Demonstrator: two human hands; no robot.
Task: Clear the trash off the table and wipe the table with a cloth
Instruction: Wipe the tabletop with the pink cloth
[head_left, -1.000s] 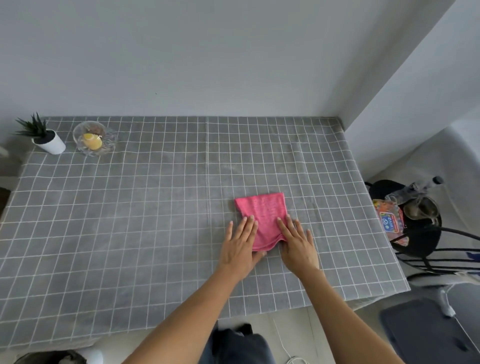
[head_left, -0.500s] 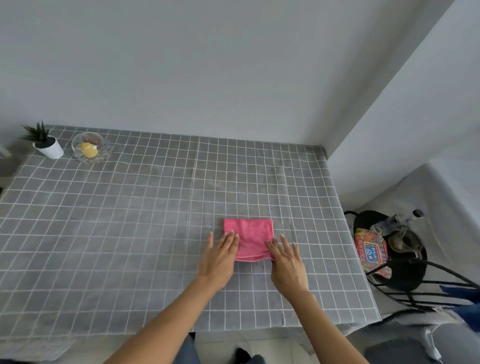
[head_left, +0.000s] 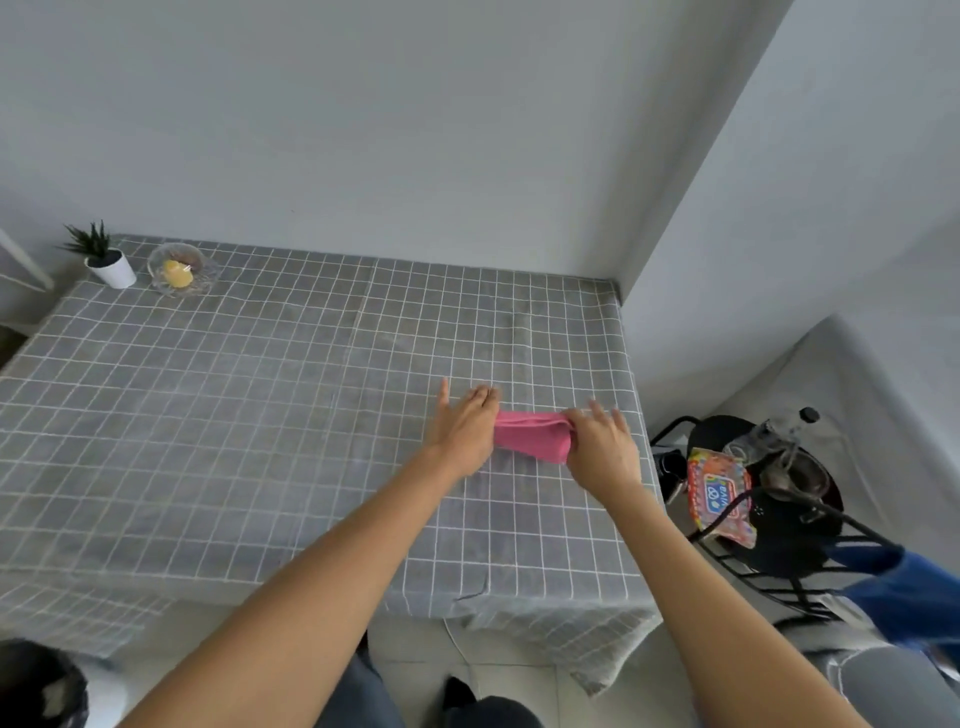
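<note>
Grey checked tablecloth covers the table (head_left: 208, 415), which stands in a corner of pale walls. Between the two hands, toward the table's right edge, lies the pink cloth (head_left: 530, 435), folded into a thick flat pad. It looks soft, light and limp, likely to sag or unfold if lifted by one corner, so a hold across the folded end, or a flat palm pressing it down, should suit wiping best. The left hand (head_left: 462, 426) rests at the cloth's left end with fingers extended and close together, touching the fabric without gripping. The right hand (head_left: 602, 447) has its fingers curled over the cloth's right end and appears to grip the fold. Far beyond the left hand sit a potted plant (head_left: 104, 257) and a glass dish (head_left: 182, 270); right of the right hand, off the table, a dark stool (head_left: 800, 525) carries a colourful packet (head_left: 719, 493).
</note>
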